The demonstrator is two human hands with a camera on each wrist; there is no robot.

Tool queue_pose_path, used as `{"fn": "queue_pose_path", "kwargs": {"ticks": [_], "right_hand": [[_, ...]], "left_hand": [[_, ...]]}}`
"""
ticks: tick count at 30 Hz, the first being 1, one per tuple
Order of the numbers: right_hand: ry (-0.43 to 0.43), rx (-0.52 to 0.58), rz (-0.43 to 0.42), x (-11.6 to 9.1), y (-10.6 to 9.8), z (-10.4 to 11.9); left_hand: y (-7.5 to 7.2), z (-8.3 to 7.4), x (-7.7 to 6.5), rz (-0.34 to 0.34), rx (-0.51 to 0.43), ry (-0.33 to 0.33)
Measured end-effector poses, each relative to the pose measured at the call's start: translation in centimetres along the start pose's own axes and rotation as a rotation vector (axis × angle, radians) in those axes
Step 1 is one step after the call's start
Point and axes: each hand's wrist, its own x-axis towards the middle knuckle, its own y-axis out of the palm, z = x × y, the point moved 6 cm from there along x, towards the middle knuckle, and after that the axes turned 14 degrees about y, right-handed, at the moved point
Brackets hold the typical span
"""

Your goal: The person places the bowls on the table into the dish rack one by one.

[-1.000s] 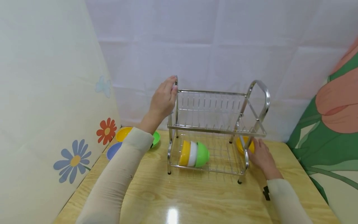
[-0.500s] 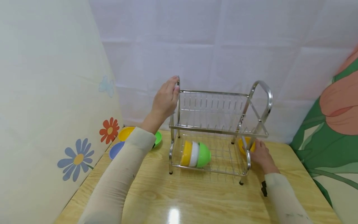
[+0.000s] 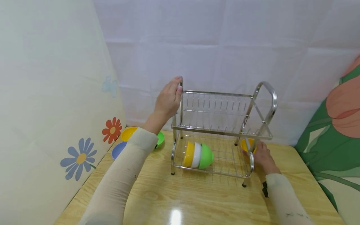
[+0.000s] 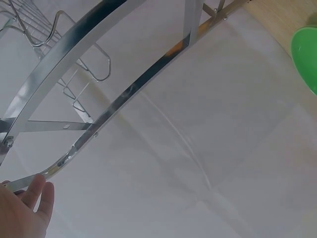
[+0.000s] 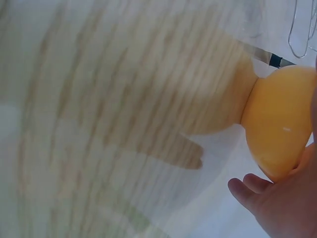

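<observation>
A two-tier metal dish rack (image 3: pixel 216 131) stands on the table. My left hand (image 3: pixel 168 98) holds the top of its left side handle, and in the left wrist view the fingers (image 4: pixel 37 191) bend round the bar. Beyond the rack's right end, my right hand (image 3: pixel 264 157) grips a yellow bowl (image 3: pixel 247 145), partly hidden by the rack's post. In the right wrist view that bowl (image 5: pixel 280 121) sits close over the wood, its outer side toward the camera. On the lower tier, a yellow bowl (image 3: pixel 188 155), a white bowl (image 3: pixel 196 155) and a green bowl (image 3: pixel 206 156) nest on their sides.
At the table's back left lie another yellow bowl (image 3: pixel 127 133), a blue bowl (image 3: pixel 118 149) and a green bowl (image 3: pixel 160 139), partly behind my left arm. A white cloth backdrop (image 3: pixel 202 47) hangs behind the rack. Printed panels flank the table (image 3: pixel 157 193).
The head view has shifted slightly, so the scene sits a little further right. My left hand stays on the handle. My right hand's fingers have come further round the yellow bowl.
</observation>
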Motion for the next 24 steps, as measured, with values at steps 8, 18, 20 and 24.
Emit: {"fn": "queue_pose_path", "kwargs": {"ticks": [8, 18, 20, 24], "right_hand": [[-0.003, 0.021, -0.040, -0.2, 0.0, -0.6], [-0.018, 0.068, -0.115, -0.4, -0.4, -1.8], [-0.013, 0.063, -0.113, -0.5, -0.5, -2.1], [0.001, 0.030, -0.108, -0.9, -0.8, -2.2]], "left_hand": [[0.2, -0.5, 0.3, 0.000, -0.006, 0.004], [0.8, -0.9, 0.6, 0.009, -0.020, 0.001], [0.8, -1.0, 0.6, 0.007, -0.024, 0.002], [0.8, -1.0, 0.6, 0.004, -0.025, 0.003]]}}
